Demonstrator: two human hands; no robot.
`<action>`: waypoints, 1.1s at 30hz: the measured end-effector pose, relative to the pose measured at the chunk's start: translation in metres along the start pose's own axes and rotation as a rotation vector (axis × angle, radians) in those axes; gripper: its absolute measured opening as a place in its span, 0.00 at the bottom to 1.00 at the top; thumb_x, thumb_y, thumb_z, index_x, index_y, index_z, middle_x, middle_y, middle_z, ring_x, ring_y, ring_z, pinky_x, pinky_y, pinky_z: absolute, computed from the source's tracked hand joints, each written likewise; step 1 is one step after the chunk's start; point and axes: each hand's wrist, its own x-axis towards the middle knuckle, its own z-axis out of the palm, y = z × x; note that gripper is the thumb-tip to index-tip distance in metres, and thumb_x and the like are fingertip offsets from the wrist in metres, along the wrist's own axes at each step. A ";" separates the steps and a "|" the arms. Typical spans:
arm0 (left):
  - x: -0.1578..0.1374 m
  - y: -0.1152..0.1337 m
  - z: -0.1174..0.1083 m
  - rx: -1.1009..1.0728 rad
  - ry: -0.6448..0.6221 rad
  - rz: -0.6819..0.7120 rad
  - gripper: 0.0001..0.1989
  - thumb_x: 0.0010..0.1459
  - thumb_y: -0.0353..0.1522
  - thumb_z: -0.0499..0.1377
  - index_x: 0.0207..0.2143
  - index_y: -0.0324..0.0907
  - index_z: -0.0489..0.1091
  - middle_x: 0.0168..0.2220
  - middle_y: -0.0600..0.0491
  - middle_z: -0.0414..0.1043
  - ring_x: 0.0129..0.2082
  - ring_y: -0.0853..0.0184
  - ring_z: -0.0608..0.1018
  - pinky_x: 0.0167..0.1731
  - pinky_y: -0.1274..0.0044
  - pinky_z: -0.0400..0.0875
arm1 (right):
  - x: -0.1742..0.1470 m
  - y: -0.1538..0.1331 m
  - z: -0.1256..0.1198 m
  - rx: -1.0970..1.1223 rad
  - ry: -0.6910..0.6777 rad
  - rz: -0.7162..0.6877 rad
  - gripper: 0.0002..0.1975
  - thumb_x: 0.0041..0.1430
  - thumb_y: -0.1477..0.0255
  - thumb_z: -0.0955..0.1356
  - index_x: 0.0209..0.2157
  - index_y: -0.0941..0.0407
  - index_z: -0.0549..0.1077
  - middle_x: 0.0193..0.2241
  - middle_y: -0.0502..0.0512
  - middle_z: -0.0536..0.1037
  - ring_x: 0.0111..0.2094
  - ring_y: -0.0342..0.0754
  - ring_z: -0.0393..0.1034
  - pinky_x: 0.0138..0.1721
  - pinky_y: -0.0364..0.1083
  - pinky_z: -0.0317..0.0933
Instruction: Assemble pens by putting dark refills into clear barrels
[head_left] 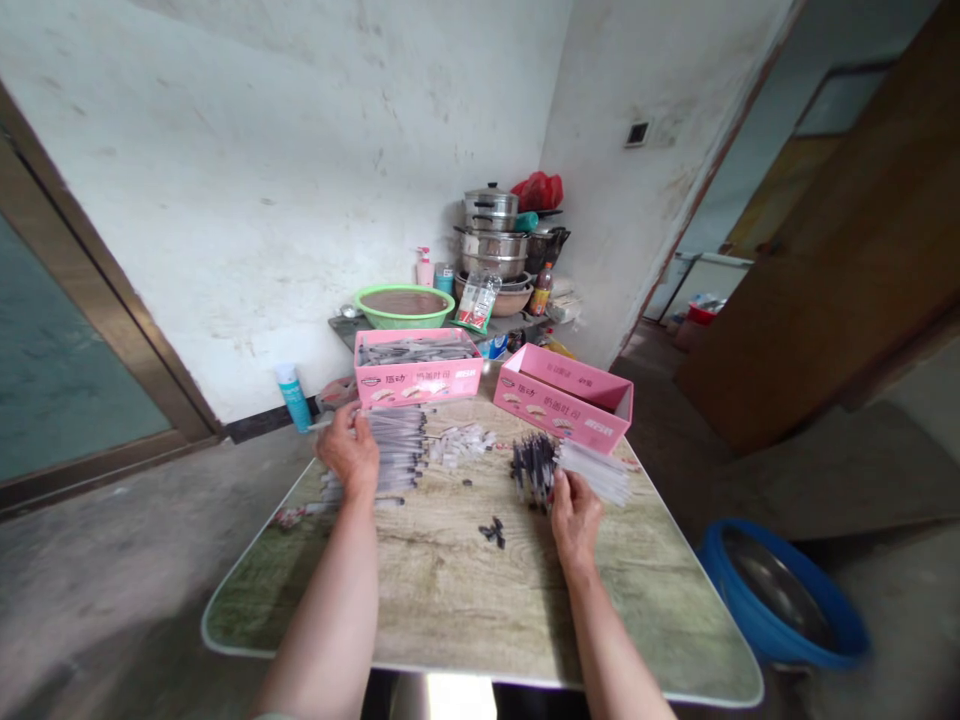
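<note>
The person's right hand (576, 512) has its thumb and fingertips drawn close at the near edge of a bundle of slim sticks (596, 472), black at the left, whitish at the right; from where I stand I cannot tell whether it pinches one; the left hand (351, 455) curls at the left side of a row of pen-like sticks (397, 445), a pale stick end (321, 427) poking out to its left, though I cannot make out whether the fingers close on it; between the two piles lies a scatter of small white pieces (463, 443); nearer, a cluster of black pieces (493, 532) sits on the wood-patterned table (465, 610); beyond the row, the left pink box (420, 383) holds more sticks (420, 350); the right pink box (559, 412) stands at an angle; farther off are a green basin (405, 321) and stacked pots (491, 245); a blue tub (720, 585) stands to the right of the table
</note>
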 end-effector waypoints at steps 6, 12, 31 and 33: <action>0.001 -0.011 0.002 0.171 0.016 -0.042 0.13 0.57 0.34 0.56 0.42 0.41 0.75 0.38 0.42 0.76 0.43 0.50 0.71 0.46 0.59 0.60 | 0.016 0.016 -0.021 -0.250 0.294 0.234 0.22 0.64 0.63 0.57 0.42 0.62 0.77 0.23 0.60 0.78 0.27 0.54 0.73 0.32 0.47 0.60; 0.004 -0.018 0.003 0.170 0.034 -0.086 0.14 0.54 0.32 0.58 0.43 0.39 0.73 0.42 0.40 0.73 0.45 0.48 0.69 0.45 0.57 0.60 | 0.023 0.020 -0.028 -0.732 -0.008 0.440 0.18 0.62 0.68 0.60 0.48 0.52 0.75 0.34 0.67 0.80 0.36 0.59 0.76 0.33 0.51 0.62; -0.048 0.052 0.013 -0.274 -0.370 0.347 0.14 0.58 0.29 0.53 0.45 0.43 0.73 0.44 0.48 0.74 0.45 0.60 0.75 0.46 0.72 0.68 | 0.019 0.009 -0.032 -0.921 -0.297 0.271 0.14 0.62 0.68 0.61 0.38 0.54 0.78 0.33 0.64 0.80 0.36 0.57 0.77 0.34 0.50 0.63; -0.052 0.054 0.014 -0.299 -0.429 0.360 0.13 0.58 0.29 0.53 0.44 0.43 0.73 0.42 0.49 0.74 0.43 0.62 0.75 0.44 0.73 0.69 | 0.020 0.011 -0.035 -0.909 -0.326 0.244 0.13 0.61 0.67 0.62 0.37 0.53 0.78 0.33 0.63 0.80 0.37 0.57 0.77 0.34 0.49 0.63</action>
